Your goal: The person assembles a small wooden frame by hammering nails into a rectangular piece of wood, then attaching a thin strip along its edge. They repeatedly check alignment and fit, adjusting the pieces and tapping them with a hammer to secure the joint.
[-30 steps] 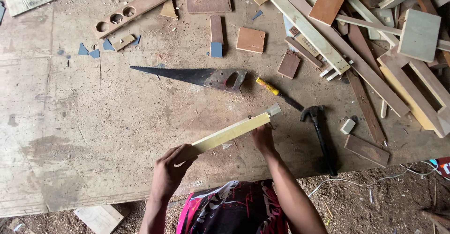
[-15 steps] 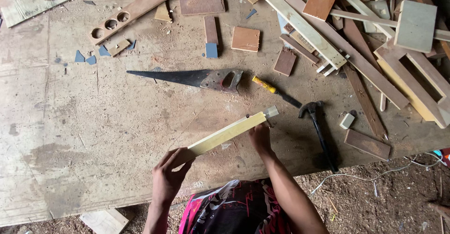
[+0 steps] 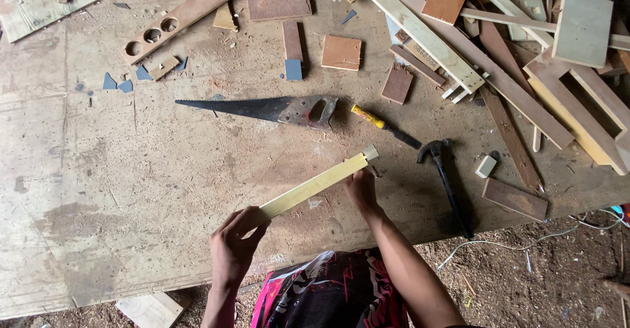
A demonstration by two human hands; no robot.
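I hold a pale yellow wooden strip [image 3: 317, 184] slantwise above the plywood workbench [image 3: 131, 170]. My left hand [image 3: 234, 246] grips its near, lower end. My right hand [image 3: 360, 190] grips it close to the far, upper end, where a small lighter block sits at the tip. A handsaw [image 3: 262, 109] with a dark blade and rusty handle lies flat just beyond the strip. A yellow-handled chisel [image 3: 384, 126] and a black claw hammer [image 3: 448, 183] lie to the right of my right hand.
Scrap boards and long battens [image 3: 459, 45] pile up at the back right. A plank with three round holes [image 3: 177, 19] and small offcuts [image 3: 341, 52] lie at the back. Sawdust-covered ground and a white cord [image 3: 525, 242] show below the bench edge.
The strip and both hands stay almost where they were. The view has shifted slightly, so the bench items sit a little higher in the frame.
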